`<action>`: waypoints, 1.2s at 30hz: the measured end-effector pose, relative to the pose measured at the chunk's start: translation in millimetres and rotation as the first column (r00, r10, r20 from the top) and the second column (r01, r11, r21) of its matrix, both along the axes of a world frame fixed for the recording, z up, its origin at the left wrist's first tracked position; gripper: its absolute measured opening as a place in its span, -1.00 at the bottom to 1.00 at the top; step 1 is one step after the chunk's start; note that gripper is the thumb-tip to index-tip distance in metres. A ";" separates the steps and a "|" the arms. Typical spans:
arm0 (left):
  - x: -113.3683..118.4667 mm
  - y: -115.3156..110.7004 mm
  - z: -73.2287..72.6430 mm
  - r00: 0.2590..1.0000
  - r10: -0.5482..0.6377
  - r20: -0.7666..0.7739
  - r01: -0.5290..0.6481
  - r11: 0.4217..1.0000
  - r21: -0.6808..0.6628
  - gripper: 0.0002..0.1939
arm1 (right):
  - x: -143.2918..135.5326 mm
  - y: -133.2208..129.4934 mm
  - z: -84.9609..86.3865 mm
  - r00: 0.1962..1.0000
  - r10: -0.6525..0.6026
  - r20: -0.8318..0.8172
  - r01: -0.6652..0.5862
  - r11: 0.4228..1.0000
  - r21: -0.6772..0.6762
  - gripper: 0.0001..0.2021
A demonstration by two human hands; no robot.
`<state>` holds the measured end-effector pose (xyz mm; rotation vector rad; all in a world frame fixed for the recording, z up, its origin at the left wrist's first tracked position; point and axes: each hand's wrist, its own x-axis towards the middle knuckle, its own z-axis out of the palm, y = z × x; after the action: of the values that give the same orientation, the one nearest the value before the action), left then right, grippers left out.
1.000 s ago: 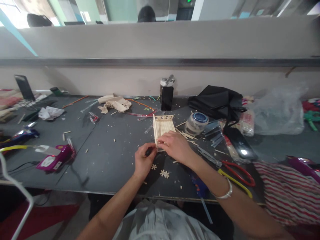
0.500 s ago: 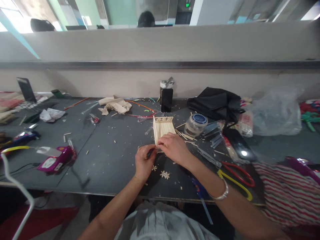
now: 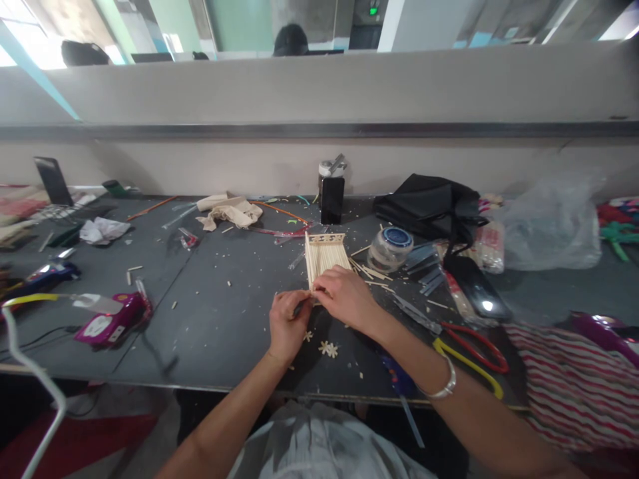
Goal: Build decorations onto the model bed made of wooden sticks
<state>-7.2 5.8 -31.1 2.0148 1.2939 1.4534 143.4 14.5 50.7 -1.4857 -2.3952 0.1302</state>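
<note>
A small panel of pale wooden sticks lies on the dark table, with a patterned strip across its far end. My left hand is closed at the panel's near left corner, thumb and fingers pinched together. Over the near part of the panel rests my right hand, its fingertips pinched at the same corner and meeting the left ones. Whatever sits between the fingertips is too small and covered to name. Just below the hands lie small star-shaped wooden pieces. A blue glue gun lies partly under my right forearm.
Right of the panel are loose sticks, a clear jar, scissors, a lit phone and a black bag. Another phone stands upright behind. A purple device and crumpled cloth lie left.
The view has shifted very slightly. Both hands stay at the panel's near left corner, with only a tiny movement of the fingers.
</note>
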 end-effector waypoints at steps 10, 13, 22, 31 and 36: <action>-0.1 1.1 -1.0 0.998 0.055 0.009 -0.054 0.994 -0.094 -0.90 | 9.0 1.8 7.9 0.999 0.004 -0.049 -0.005 1.000 -0.022 -0.89; -0.2 -0.1 2.3 0.999 0.046 0.004 -0.045 0.992 -0.117 -0.87 | 17.5 -2.5 15.9 0.993 -0.045 -0.106 0.045 0.999 -0.001 -0.86; -1.9 -0.8 13.7 0.985 -0.069 0.157 0.083 0.993 -0.084 -0.87 | 51.8 -38.1 15.6 0.913 -0.221 -0.344 0.277 0.953 0.125 -0.83; 0.8 6.1 11.3 0.979 -0.100 0.179 0.130 0.978 -0.164 -0.91 | 69.8 -46.8 -20.8 0.780 -0.345 -0.522 0.371 0.927 -0.058 -0.83; 0.5 6.4 11.3 0.980 -0.093 0.174 0.125 0.975 -0.183 -0.90 | 68.7 -33.4 -34.5 0.758 -0.340 -0.557 0.325 0.937 -0.129 -0.84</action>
<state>-6.7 12.3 -19.7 1.7724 1.1861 1.3563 212.0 -18.9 16.2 -1.5773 -1.6302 0.4555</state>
